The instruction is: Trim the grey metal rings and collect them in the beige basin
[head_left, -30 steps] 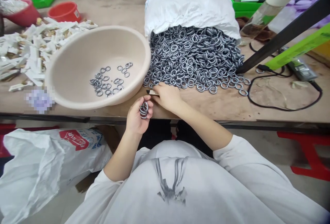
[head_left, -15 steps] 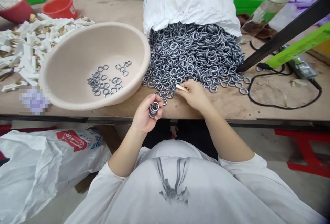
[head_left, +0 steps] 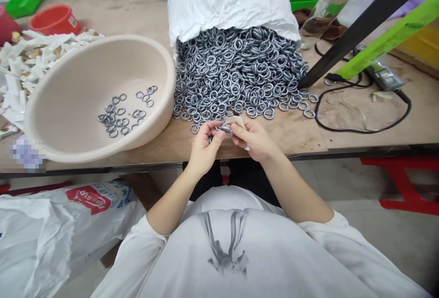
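working on a shiny dark-grey, metallic-looking round ring (head_left: 226, 127), maybe with a second overlapping it, between both sets of fingertips above the near edge of the brown wooden table (head_left: 291, 134). gripping it with the bare left hand (head_left: 206, 151), thumb and fingers closed on the 9 o'clock side; a bit more grey under those fingers, too hidden to count. closing the bare right hand (head_left: 255, 140) round a slim, pale, flat tool with a dark tip (head_left: 240, 124), thumb and forefinger at the ring's 3 o'clock side; cannot tell pinch from light touch.

to do it well: pinch by the rim, keep the dark tip, aimed near 11 o'clock, off the left thumb. pin the tool with the lower fingers. avoid slackening the left palm, likely to drop anything held there.

further out: at 12 o'clock, big heap of dark-grey rings (head_left: 236, 78) at the mouth of a white plastic sack (head_left: 233, 9); don't nudge. past 9 o'clock, wide beige round plastic basin (head_left: 78, 87) with a few rings inside. at 3 o'clock, looped thin black cable (head_left: 360, 131); keep elbow clear.
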Demonstrator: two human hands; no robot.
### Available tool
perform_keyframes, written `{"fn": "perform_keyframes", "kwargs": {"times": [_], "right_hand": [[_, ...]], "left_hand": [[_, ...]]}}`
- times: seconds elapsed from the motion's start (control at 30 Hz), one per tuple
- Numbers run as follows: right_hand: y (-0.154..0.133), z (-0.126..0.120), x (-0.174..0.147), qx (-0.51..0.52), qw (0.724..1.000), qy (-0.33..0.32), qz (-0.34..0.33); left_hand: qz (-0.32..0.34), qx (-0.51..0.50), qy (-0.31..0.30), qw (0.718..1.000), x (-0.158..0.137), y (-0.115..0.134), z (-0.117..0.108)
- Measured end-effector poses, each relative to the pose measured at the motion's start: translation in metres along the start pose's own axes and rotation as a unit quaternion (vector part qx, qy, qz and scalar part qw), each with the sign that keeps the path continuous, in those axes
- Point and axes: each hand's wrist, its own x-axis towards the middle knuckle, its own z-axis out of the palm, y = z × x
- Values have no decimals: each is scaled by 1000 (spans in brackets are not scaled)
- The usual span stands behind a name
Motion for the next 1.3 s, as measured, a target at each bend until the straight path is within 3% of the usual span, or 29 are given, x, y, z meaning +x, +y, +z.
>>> {"fn": "perform_keyframes", "kwargs": {"times": [0.1, 0.23, 0.37, 0.5, 0.63, 0.83, 0.93, 1.1, 1.3], "right_hand": [[5, 7, -5, 46, 998, 8, 32], [8, 11, -7, 52, 995, 84, -24], [6, 10, -7, 24, 995, 83, -54], [7, 15, -6, 38, 995, 71, -60], [14, 28, -9, 29, 991, 106, -83], [29, 38, -17, -36, 977, 148, -151], [32, 38, -14, -12, 980, 147, -129], [26, 38, -6, 53, 981, 153, -103], [30, 44, -7, 1, 974, 187, -130]], "left_hand": [[36, 41, 1, 998, 2, -4, 5], [18, 48, 25, 998, 2, -2, 6], [11, 40, 22, 999, 0, 3, 5], [-35, -41, 13, 998, -1, -2, 7], [-95, -127, 22, 987, -2, -8, 13], [-67, -136, 45, 987, -5, -6, 18], [-66, -137, 49, 987, -7, -5, 18], [-75, -132, 15, 988, -10, -10, 16], [-95, -129, -56, 986, -9, -2, 18]]}}
